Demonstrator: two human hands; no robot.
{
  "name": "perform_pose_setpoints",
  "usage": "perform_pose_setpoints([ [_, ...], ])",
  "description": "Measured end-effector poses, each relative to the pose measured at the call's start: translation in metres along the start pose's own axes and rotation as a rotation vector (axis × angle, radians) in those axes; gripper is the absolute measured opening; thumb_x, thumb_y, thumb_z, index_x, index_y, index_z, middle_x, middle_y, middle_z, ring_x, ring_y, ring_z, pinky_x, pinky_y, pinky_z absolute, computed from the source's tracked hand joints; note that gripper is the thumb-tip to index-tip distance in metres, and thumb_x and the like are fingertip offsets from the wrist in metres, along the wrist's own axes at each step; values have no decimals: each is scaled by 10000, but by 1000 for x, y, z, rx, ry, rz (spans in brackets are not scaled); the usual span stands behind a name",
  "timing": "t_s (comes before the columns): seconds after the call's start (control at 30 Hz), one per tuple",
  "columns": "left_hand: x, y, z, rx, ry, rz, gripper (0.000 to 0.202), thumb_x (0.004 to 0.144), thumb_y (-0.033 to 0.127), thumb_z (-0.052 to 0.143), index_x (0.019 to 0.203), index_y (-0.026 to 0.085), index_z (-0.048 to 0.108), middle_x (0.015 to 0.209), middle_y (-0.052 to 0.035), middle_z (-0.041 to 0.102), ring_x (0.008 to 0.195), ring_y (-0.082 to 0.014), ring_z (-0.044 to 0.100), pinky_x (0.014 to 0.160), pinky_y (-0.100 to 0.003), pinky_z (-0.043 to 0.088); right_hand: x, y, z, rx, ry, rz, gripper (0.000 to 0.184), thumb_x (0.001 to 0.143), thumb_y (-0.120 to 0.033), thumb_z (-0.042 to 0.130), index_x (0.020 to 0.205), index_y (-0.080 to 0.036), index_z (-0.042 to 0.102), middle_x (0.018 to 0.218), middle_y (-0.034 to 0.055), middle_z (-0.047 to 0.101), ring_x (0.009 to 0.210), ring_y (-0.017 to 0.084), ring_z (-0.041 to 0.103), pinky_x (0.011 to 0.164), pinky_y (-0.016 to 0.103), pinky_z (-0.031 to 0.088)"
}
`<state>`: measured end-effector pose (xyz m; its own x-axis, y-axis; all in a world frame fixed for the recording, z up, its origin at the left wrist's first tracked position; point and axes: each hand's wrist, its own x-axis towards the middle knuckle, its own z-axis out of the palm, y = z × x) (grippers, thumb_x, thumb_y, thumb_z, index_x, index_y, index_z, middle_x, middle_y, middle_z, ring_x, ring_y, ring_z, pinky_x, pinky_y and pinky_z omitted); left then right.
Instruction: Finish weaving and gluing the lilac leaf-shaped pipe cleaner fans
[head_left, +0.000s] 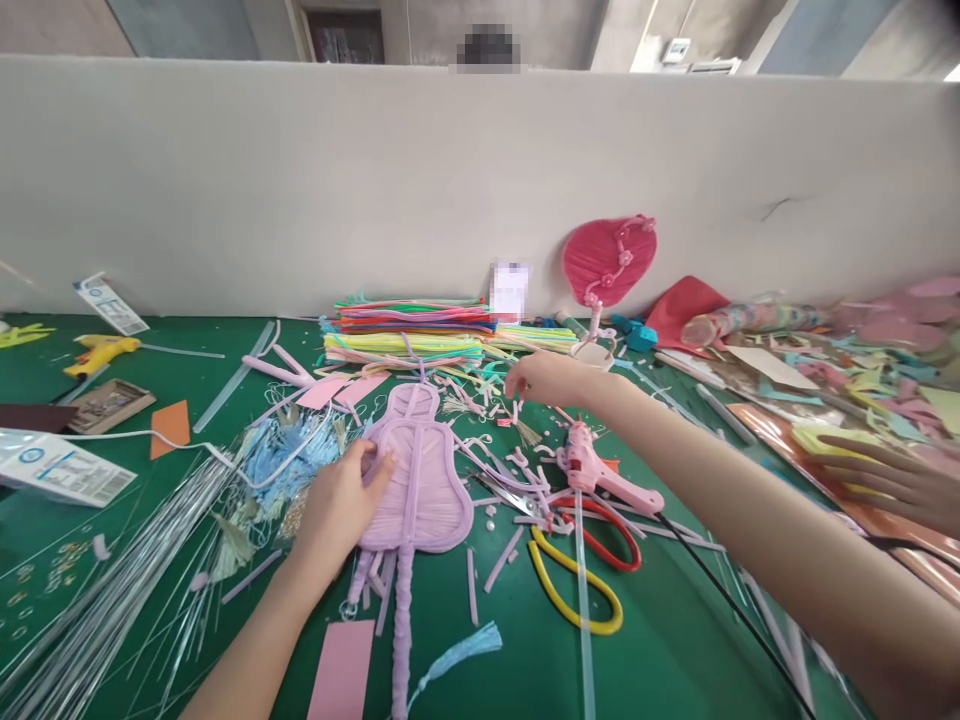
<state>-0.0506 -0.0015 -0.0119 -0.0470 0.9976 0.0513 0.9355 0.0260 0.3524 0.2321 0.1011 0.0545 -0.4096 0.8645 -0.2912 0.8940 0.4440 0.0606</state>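
A lilac hand fan made of chenille stems (435, 490), with a gourd-like outline and a wrapped handle, lies mid-table. My left hand (341, 505) is closed on its left edge, the thumb on top of the face. Beyond the fan, my right hand (551, 378) reaches over small offcuts and tassels near the stacked chenille stems (409, 345). Its fingers are bent down and pressed together; whatever they pinch is too small to make out. Below my right forearm lie a pink glue gun (600, 475) with a clear glue stick and scissors (577, 580) with red and yellow handles.
A finished red fan (611, 262) leans on the grey partition (300, 190). Thin wires (142, 560), blue tassels (292, 445) and a yellow glue gun (101, 352) lie left. At right, another person's hand (892, 485) rests by paper scraps. The glue gun's black cord runs toward the front.
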Motion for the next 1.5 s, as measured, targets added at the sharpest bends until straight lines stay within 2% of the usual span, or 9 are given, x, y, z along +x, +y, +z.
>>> perform_pose_setpoints([
  [0.2,1,0,2,5,5,22,358,866,506,447,968,205,610,731,-33,697,688,-238,680,570,-272,433,-3,-4,21,-24,-30,-28,390,768,-66,556,1065,-261,717,1075,67,722,992,238,662,727,268,490],
  [0.33,2,-2,1,-74,5,20,373,885,492,401,979,198,610,725,-33,705,665,-225,675,564,-268,429,-14,-8,18,-4,-5,11,361,793,-72,530,1080,-206,703,1087,114,711,999,260,657,722,287,486],
  [0.47,1,0,0,-85,40,41,360,895,461,381,982,200,613,721,-32,712,664,-221,676,573,-264,430,-53,-15,4,93,-76,-43,180,769,-159,593,851,-211,744,883,32,748,782,177,681,614,212,455],
  [0.6,0,2,-1,-54,55,43,335,885,433,400,978,200,622,716,-36,717,650,-219,676,558,-259,419,-98,-28,14,172,-196,-64,168,709,-101,593,679,-197,727,674,24,711,591,161,635,486,233,371],
  [0.83,1,2,-1,-36,63,56,374,873,453,385,968,192,635,721,-49,722,645,-219,672,556,-257,422,-159,-21,49,229,15,234,183,821,-156,527,753,-216,686,730,40,681,624,176,618,525,257,364],
  [1.03,1,5,-1,-26,55,30,395,874,464,381,997,191,638,748,-60,722,694,-239,679,587,-270,436,-167,-45,67,372,142,117,181,894,-252,542,996,-238,690,942,50,676,818,197,642,657,270,447],
  [1.17,1,2,0,-20,53,33,380,889,451,384,1004,189,634,739,-56,712,700,-241,673,598,-279,447,-153,-59,77,281,171,87,212,920,-210,489,864,-195,693,909,80,659,876,224,627,662,282,438],
  [1.33,-2,-1,2,-11,216,166,353,920,412,388,1021,177,631,940,-103,667,807,-237,649,727,-326,500,-161,-50,65,431,204,58,205,928,-252,456,828,-183,621,854,54,598,760,174,575,649,277,425],
  [1.5,-19,22,-9,-48,475,342,301,919,363,481,1109,207,653,1315,-160,460,1257,-328,446,1062,-466,366,-172,-53,53,818,177,58,243,948,-383,439,840,-205,564,789,10,525,683,142,466,610,257,384],
])
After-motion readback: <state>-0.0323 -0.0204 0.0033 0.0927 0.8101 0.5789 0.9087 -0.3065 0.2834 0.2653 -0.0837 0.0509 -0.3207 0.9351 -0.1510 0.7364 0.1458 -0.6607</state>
